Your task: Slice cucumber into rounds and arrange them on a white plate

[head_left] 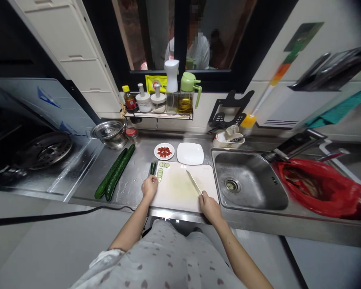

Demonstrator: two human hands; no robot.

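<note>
My right hand (pixel 210 205) is wrapped round the handle of a kitchen knife (pixel 194 182), its blade angled over the white cutting board (pixel 180 198). At the board's left edge, my left hand (pixel 149 187) has its fingers pinched on a cucumber slice (pixel 159 179) at the near end of a short column. More cucumber slices (pixel 164 164) lie in a row at the board's far left corner. Just beyond my left hand are dark green cucumber pieces (pixel 153 168). The middle of the board shows a wet, pale green stain.
Two whole cucumbers (pixel 116 172) lie left on the steel counter, before a lidded pot (pixel 110 133). Behind the board stand a plate of chopped red bits (pixel 164 152) and a white plate (pixel 190 153). Right are the sink (pixel 249 180) and a red plastic bag (pixel 319 188).
</note>
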